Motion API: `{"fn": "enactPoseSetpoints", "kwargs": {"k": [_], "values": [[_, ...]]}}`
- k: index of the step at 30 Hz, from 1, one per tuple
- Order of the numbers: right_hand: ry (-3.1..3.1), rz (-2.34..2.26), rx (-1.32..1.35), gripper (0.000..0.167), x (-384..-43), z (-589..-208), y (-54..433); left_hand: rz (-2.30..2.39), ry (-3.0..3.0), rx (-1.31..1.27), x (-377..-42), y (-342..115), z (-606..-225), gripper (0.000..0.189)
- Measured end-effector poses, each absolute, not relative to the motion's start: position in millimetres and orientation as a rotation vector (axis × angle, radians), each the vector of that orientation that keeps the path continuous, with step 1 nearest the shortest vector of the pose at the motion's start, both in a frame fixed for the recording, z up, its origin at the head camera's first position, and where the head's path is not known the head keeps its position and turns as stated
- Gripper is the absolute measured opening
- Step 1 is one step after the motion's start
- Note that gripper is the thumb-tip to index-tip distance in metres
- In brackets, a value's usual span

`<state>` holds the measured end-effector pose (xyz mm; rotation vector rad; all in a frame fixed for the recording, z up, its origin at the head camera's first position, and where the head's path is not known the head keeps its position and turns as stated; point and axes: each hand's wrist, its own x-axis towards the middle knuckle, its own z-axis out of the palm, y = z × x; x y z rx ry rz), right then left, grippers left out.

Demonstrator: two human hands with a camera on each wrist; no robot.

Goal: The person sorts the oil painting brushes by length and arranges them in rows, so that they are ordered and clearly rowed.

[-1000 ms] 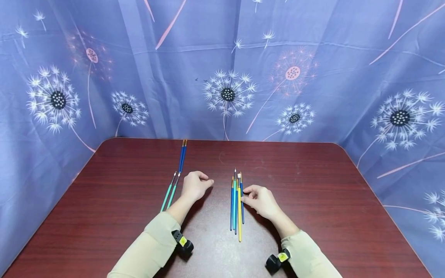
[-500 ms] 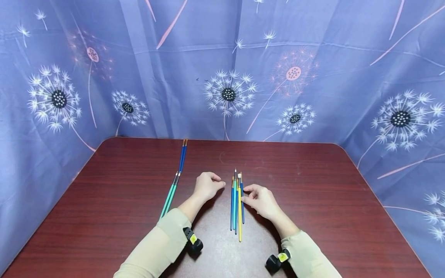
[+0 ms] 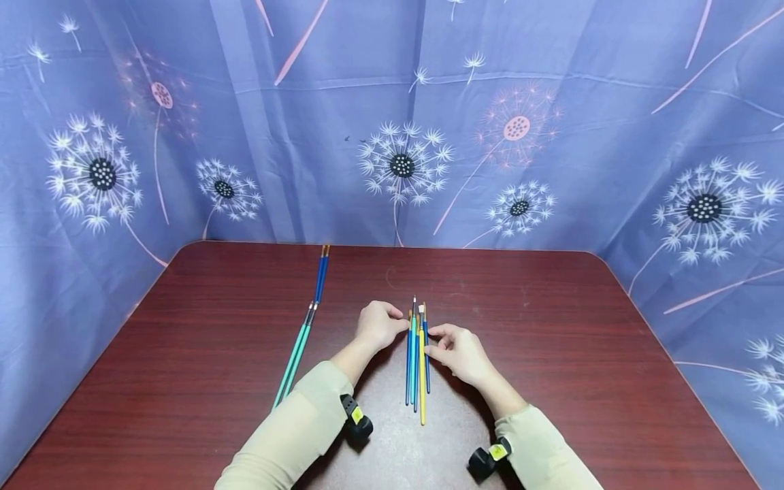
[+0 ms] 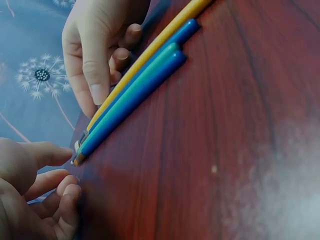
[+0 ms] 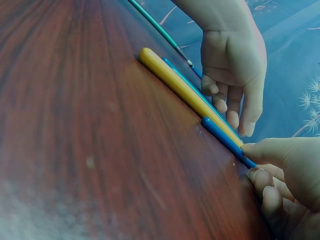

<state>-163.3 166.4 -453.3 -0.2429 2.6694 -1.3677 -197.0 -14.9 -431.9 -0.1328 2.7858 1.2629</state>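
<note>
A bundle of several paintbrushes lies lengthwise at the table's middle: a yellow paintbrush point(image 3: 422, 381), a teal paintbrush point(image 3: 413, 367) and blue ones. My left hand point(image 3: 378, 325) has come to the bundle's left side, thumb and forefinger tips right at the leftmost blue paintbrush point(image 3: 407, 371), the fingers loosely bent. On the other side is my right hand point(image 3: 461, 355); its thumb reaches over the right-hand blue paintbrush point(image 5: 222, 136) to the yellow one, and its other fingers bend loosely beside it. In the left wrist view the bristle ends are partly hidden near the left fingertips.
Two teal paintbrushes point(image 3: 295, 359) lie close together on the left of the table point(image 3: 551, 306). Beyond them, two blue paintbrushes point(image 3: 321, 275) reach the far edge. A blue dandelion-print curtain point(image 3: 306, 136) hangs behind the table.
My left hand has moved right, from beside the teal pair to the left side of the central bundle. The two teal paintbrushes have come together. My right hand has stayed in place.
</note>
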Motion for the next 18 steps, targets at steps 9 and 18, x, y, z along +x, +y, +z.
{"fn": "enactPoseSetpoints", "kwargs": {"k": [9,18], "values": [[2.670,-1.366,-0.245,0.030,-164.0,-455.2,166.9,1.149,2.832,-0.169,-196.2,-8.9,-429.4,0.018],[2.680,-1.373,-0.243,0.029,-163.6,-455.1,166.8,1.086,2.869,-0.194,-194.7,-5.7,-431.6,0.014]]}}
